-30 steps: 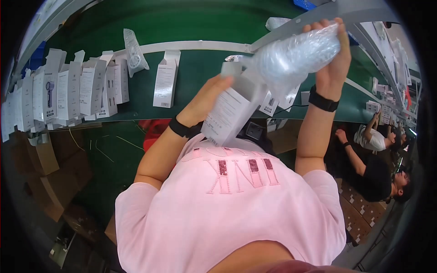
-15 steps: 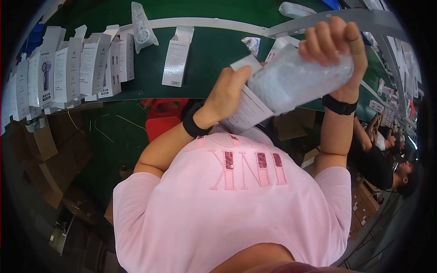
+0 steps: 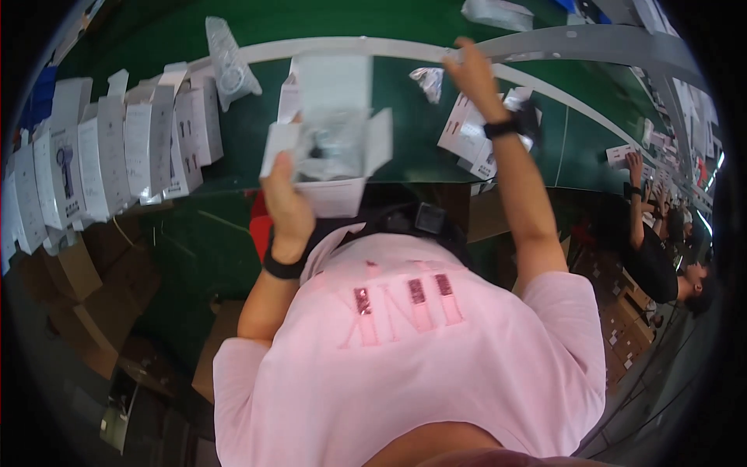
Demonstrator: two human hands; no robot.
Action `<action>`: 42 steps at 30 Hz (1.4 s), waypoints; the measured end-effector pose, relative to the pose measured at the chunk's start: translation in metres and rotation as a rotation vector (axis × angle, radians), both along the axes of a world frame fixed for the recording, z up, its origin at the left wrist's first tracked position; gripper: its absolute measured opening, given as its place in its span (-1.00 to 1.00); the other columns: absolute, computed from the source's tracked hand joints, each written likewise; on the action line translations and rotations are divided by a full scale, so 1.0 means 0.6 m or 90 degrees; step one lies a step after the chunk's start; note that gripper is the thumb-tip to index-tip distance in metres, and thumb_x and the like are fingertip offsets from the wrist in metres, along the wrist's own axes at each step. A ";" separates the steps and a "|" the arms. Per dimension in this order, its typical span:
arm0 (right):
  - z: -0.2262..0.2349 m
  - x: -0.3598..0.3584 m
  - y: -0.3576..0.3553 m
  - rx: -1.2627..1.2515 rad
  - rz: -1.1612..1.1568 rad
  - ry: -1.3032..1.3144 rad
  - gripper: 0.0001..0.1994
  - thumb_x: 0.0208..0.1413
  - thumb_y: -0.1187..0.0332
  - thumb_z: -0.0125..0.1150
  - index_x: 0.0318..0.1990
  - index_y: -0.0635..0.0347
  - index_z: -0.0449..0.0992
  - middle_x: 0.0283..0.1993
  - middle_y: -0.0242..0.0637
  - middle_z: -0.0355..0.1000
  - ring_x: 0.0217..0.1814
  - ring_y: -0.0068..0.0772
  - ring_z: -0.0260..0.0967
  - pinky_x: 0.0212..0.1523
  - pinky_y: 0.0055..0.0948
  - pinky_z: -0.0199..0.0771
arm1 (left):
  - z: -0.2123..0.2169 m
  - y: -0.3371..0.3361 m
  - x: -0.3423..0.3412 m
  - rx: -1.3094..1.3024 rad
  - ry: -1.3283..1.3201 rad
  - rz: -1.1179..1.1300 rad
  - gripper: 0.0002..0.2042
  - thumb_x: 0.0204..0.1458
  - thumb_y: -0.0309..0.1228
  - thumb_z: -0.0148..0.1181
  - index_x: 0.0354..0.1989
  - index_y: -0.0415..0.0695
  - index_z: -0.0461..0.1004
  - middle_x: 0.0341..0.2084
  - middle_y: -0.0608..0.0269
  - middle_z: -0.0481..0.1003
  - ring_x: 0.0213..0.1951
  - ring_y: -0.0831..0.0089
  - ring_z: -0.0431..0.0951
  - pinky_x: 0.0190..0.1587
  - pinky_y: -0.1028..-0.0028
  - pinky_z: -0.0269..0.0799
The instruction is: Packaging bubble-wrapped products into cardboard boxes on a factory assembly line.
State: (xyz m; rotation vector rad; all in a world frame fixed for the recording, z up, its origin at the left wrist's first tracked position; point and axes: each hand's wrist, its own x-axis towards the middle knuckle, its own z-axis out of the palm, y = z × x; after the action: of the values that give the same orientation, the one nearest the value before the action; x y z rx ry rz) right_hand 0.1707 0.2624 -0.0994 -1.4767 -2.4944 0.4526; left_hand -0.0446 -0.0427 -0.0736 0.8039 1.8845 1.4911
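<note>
My left hand [image 3: 287,204] grips a white carton [image 3: 333,199] by its left side, its flaps standing up. Inside the carton sits a clear plastic-wrapped item [image 3: 334,144]; the wrapping blurs its shape. My right hand [image 3: 471,71] reaches out over the far rail, fingers apart, and nothing shows clearly in them. Just left of it on the green table lies a crumpled silver foil packet [image 3: 428,82]. Printed white cartons [image 3: 465,134] lie below the right forearm.
A row of upright white cartons [image 3: 101,156] stands along the left. Behind it, a bubble-wrapped item [image 3: 231,66] leans over the pale rail [image 3: 334,48]. Another wrapped item [image 3: 498,14] lies beyond the rail. A co-worker in black [image 3: 650,261] is at the far right.
The wrapped item has gone from my right hand into the carton. My left hand has carried the carton leftward and upright. My right hand has let go and moved left to the rail.
</note>
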 end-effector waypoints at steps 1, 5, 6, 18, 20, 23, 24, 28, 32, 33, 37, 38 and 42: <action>-0.079 0.008 0.004 -0.160 -0.051 -0.041 -0.51 0.01 0.20 0.28 0.00 0.36 0.33 -0.08 0.15 0.43 -0.01 0.10 0.41 -0.02 -0.10 0.42 | 0.034 0.021 -0.010 0.050 -0.145 0.008 -0.55 0.23 -0.36 -0.37 0.15 -0.38 0.30 0.04 0.01 0.40 0.09 0.30 0.38 0.16 0.38 0.21; -0.191 -0.030 -0.059 -0.164 -0.107 -0.041 -0.65 -0.18 0.38 0.27 -0.16 0.19 0.42 -0.24 0.11 0.45 -0.11 0.15 0.41 -0.09 -0.05 0.44 | 0.101 0.037 -0.019 0.080 -0.397 0.041 -0.51 0.26 -0.29 -0.42 0.21 -0.36 0.23 0.12 0.07 0.34 0.15 0.30 0.34 0.22 0.38 0.16; -0.174 -0.034 -0.056 -0.157 -0.077 0.040 -0.68 -0.17 0.37 0.31 -0.20 0.20 0.45 -0.27 0.05 0.46 -0.18 0.07 0.45 -0.15 -0.12 0.47 | 0.121 0.042 -0.014 0.032 -0.377 0.033 -0.50 0.26 -0.27 -0.43 0.22 -0.35 0.22 0.13 0.08 0.33 0.15 0.30 0.34 0.23 0.39 0.16; 0.471 -0.007 -0.164 -0.352 0.116 0.337 -0.92 0.04 0.45 0.26 -0.34 0.20 0.48 -0.40 -0.44 0.50 -0.42 -0.69 0.40 -0.40 -0.72 0.32 | 0.205 0.144 0.095 0.080 -0.534 -0.387 -0.50 0.29 -0.16 -0.30 0.21 -0.29 0.26 -0.22 0.21 0.53 -0.23 0.54 0.49 -0.11 0.54 0.37; 0.419 -0.016 -0.176 -0.292 0.149 0.245 -0.89 0.04 0.44 0.28 -0.38 0.24 0.46 -0.42 -0.44 0.49 -0.44 -0.71 0.39 -0.44 -0.74 0.28 | 0.204 0.136 0.097 0.070 -0.536 -0.389 -0.49 0.28 -0.15 -0.30 0.22 -0.29 0.25 -0.23 0.21 0.51 -0.24 0.57 0.47 -0.13 0.55 0.35; 0.416 -0.023 -0.190 -0.363 0.159 0.049 -0.86 -0.02 0.44 0.31 -0.43 0.33 0.50 -0.48 -0.32 0.47 -0.48 -0.60 0.38 -0.44 -0.57 0.30 | 0.197 0.123 0.110 0.068 -0.537 -0.396 -0.49 0.29 -0.15 -0.30 0.24 -0.29 0.22 -0.20 0.23 0.49 -0.21 0.57 0.43 -0.11 0.55 0.33; 0.419 -0.022 -0.193 -0.364 0.208 -0.065 -0.86 -0.05 0.45 0.32 -0.44 0.37 0.51 -0.49 -0.25 0.46 -0.51 -0.49 0.39 -0.44 -0.49 0.32 | 0.195 0.119 0.118 0.052 -0.525 -0.406 -0.48 0.29 -0.15 -0.29 0.25 -0.29 0.21 -0.18 0.23 0.48 -0.18 0.57 0.41 -0.08 0.55 0.30; 0.406 -0.016 -0.180 -0.292 0.370 -0.228 -0.83 -0.10 0.47 0.26 -0.37 0.42 0.51 -0.44 -0.01 0.44 -0.45 0.01 0.35 -0.39 -0.34 0.37 | 0.190 0.107 0.121 0.015 -0.515 -0.420 -0.47 0.29 -0.13 -0.26 0.26 -0.30 0.19 -0.16 0.24 0.46 -0.15 0.58 0.38 -0.02 0.55 0.25; 0.436 -0.057 -0.167 -0.459 0.241 -0.184 -0.89 -0.09 0.49 0.21 -0.43 0.40 0.54 -0.53 -0.16 0.48 -0.54 -0.32 0.46 -0.48 -0.44 0.41 | 0.188 0.107 0.115 0.010 -0.546 -0.397 -0.46 0.29 -0.11 -0.25 0.25 -0.31 0.19 -0.19 0.24 0.46 -0.17 0.57 0.37 -0.02 0.54 0.25; 0.431 -0.055 -0.170 -0.461 0.240 -0.183 -0.89 -0.09 0.49 0.21 -0.43 0.40 0.54 -0.53 -0.16 0.48 -0.54 -0.32 0.46 -0.48 -0.44 0.41 | 0.189 0.106 0.117 -0.001 -0.524 -0.409 -0.47 0.29 -0.11 -0.25 0.23 -0.32 0.21 -0.21 0.24 0.46 -0.18 0.57 0.36 -0.04 0.54 0.25; 0.410 -0.057 -0.194 -0.624 0.249 -0.191 -0.90 -0.08 0.51 0.14 -0.48 0.39 0.52 -0.59 -0.24 0.47 -0.56 -0.41 0.45 -0.49 -0.47 0.43 | 0.190 0.103 0.120 0.010 -0.450 -0.436 -0.47 0.30 -0.10 -0.26 0.16 -0.36 0.26 -0.26 0.24 0.45 -0.22 0.58 0.35 -0.08 0.55 0.26; 0.407 -0.057 -0.195 -0.564 0.348 -0.249 -0.90 -0.08 0.53 0.11 -0.48 0.39 0.52 -0.57 -0.23 0.48 -0.51 -0.38 0.47 -0.44 -0.47 0.46 | 0.192 0.103 0.121 0.010 -0.449 -0.435 -0.47 0.30 -0.10 -0.26 0.16 -0.36 0.26 -0.26 0.24 0.45 -0.22 0.58 0.35 -0.08 0.55 0.26; 0.418 -0.066 -0.169 -0.651 0.571 -0.354 -0.83 -0.06 0.55 0.03 -0.33 0.41 0.52 -0.42 -0.18 0.53 -0.36 -0.30 0.50 -0.29 -0.42 0.49 | 0.188 0.105 0.124 -0.014 -0.467 -0.455 -0.47 0.30 -0.09 -0.26 0.14 -0.36 0.27 -0.24 0.24 0.45 -0.20 0.58 0.35 -0.08 0.56 0.25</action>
State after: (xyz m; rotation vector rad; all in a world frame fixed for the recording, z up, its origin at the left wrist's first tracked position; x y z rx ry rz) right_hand 0.1314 0.1611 0.1514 -0.5054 -3.5294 1.8985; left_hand 0.0297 0.0202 0.0390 0.6814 0.9250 1.0805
